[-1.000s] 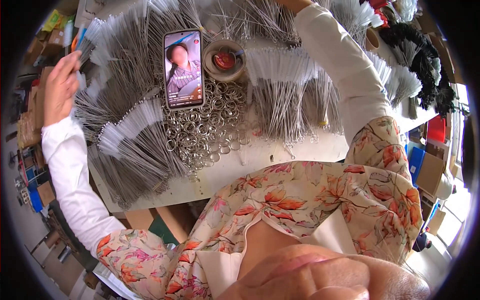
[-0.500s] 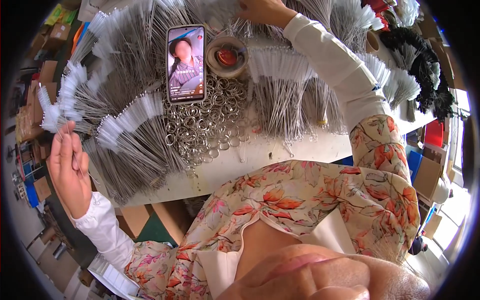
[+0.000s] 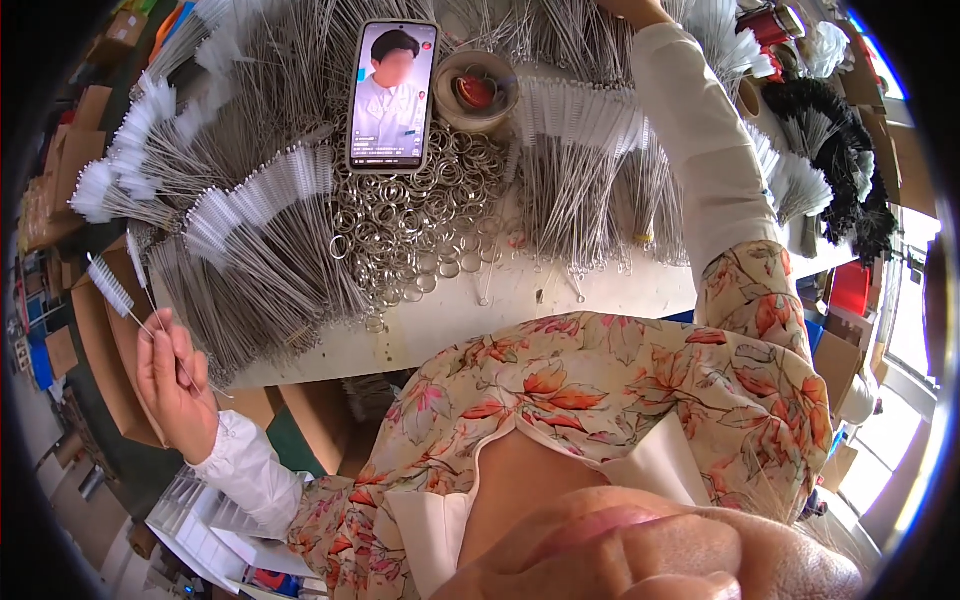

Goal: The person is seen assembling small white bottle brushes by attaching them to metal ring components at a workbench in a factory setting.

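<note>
My left hand [image 3: 175,385] is off the table's near left corner, fingers closed on two thin wire brushes with white bristle tips [image 3: 108,285] that point up and away. My right arm in a white sleeve stretches across the table to the far side. My right hand [image 3: 635,8] is cut off by the top edge above the far brush bundles, so its grip is hidden. Bundles of white-tipped wire brushes [image 3: 265,235] fan out over the white table [image 3: 520,305]. A heap of metal rings [image 3: 420,230] lies in the middle.
A phone [image 3: 392,95] showing a video leans behind the rings, beside a round tape roll [image 3: 478,92]. More brush bundles [image 3: 580,170] lie to the right, black brushes [image 3: 845,170] at far right. Cardboard boxes [image 3: 105,350] stand under the left hand.
My left hand has come down from the far-left brush bundles to below the table's near corner, now holding thin brushes. My right hand has reached farther away, mostly out of the frame.
</note>
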A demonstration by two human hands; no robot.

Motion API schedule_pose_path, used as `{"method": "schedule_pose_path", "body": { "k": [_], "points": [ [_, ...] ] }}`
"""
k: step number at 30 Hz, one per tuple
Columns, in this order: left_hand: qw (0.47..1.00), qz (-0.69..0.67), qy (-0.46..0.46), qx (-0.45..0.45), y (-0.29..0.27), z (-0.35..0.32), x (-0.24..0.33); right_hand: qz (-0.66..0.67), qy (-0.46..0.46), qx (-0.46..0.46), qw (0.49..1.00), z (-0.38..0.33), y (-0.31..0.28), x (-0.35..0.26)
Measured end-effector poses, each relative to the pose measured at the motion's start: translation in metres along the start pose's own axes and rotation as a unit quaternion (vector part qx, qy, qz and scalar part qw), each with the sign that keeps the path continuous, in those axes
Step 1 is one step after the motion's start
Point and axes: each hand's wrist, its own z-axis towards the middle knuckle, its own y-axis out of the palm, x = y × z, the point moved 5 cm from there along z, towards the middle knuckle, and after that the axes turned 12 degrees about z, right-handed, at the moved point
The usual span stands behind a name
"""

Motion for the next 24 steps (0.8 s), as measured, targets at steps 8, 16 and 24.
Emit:
{"method": "schedule_pose_path", "body": {
  "k": [8, 16, 24],
  "points": [
    [0.993, -0.058, 0.015, 0.099, 0.001, -0.024, -0.025, 0.353, -0.131, 0.099, 0.921, -0.002, -0.045, -0.018],
    [0.992, -0.085, 0.002, 0.091, 0.022, -0.035, -0.051, -0.112, -0.424, -0.006, 0.899, 0.035, 0.028, -0.059],
    [0.989, -0.108, -0.05, 0.089, 0.006, -0.049, -0.083, -0.069, -0.323, -0.132, 0.934, 0.068, 0.113, -0.019]
  ]
}}
